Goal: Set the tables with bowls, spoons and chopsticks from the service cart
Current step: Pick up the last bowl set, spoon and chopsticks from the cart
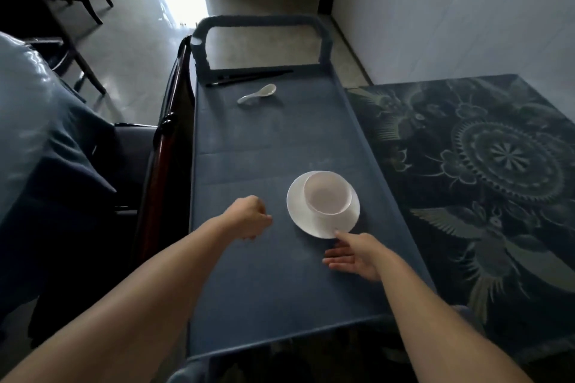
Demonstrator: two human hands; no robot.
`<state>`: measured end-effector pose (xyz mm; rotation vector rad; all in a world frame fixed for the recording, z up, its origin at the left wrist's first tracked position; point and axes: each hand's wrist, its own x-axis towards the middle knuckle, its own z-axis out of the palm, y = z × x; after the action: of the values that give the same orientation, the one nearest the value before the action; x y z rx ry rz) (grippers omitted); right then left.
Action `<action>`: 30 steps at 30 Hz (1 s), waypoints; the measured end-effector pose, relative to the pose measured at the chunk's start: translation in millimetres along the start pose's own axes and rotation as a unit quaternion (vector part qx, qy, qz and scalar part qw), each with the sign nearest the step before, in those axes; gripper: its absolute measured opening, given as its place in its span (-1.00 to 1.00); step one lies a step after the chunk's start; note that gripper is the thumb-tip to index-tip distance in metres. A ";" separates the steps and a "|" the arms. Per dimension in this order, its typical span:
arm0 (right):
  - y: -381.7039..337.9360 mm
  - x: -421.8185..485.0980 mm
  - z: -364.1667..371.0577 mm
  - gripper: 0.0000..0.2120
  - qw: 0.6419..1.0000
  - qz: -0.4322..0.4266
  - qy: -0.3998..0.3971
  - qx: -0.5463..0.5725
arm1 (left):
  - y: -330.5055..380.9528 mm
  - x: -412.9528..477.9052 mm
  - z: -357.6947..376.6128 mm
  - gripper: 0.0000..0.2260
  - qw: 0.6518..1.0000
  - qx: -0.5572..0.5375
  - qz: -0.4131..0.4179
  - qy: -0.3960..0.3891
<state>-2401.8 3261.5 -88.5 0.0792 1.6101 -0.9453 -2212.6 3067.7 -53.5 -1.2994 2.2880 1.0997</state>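
Note:
A white bowl (327, 193) stands on a white saucer (303, 216) near the middle of the blue service cart (264, 283). My right hand (354, 255) is open just in front of the saucer, its thumb tip touching the saucer's near rim. My left hand (249, 216) hovers to the left of the saucer with its fingers curled and nothing in it. Farther back on the cart lie a white spoon (258, 94) and a pair of dark chopsticks (249, 78) by the cart's handle (259, 23).
A table with a dark patterned cloth (485, 183) adjoins the cart's right side. A dark wooden chair (165, 146) and a table under a pale cloth (28, 121) are on the left. A white wall runs along the right, with tiled floor beyond the cart.

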 end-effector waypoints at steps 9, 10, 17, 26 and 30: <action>-9.8 35.4 1.3 -0.71 0.998 0.013 0.044 0.051 | 21.7 135.0 -88.5 -0.89 0.983 0.095 0.083 0.131; -11.2 34.9 2.8 -0.72 0.997 0.018 0.050 0.051 | 20.6 149.1 -96.0 -0.84 0.981 0.103 0.089 0.136; -25.4 38.5 26.6 -0.76 0.993 0.028 0.108 0.031 | -9.8 213.5 -127.3 -0.55 0.981 0.148 0.073 0.107; -57.5 58.8 66.5 -0.77 0.992 0.025 0.121 0.036 | -29.5 258.6 -169.8 -0.56 0.971 0.089 0.073 0.210; -66.0 65.3 62.6 -0.74 0.993 0.042 0.105 0.036 | -18.7 287.8 -188.2 -0.58 0.960 0.142 0.088 0.225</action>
<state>-2406.0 3151.3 -107.2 0.3026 1.7509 -0.9547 -2334.4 2749.2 -101.9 -1.3548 2.8084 0.5190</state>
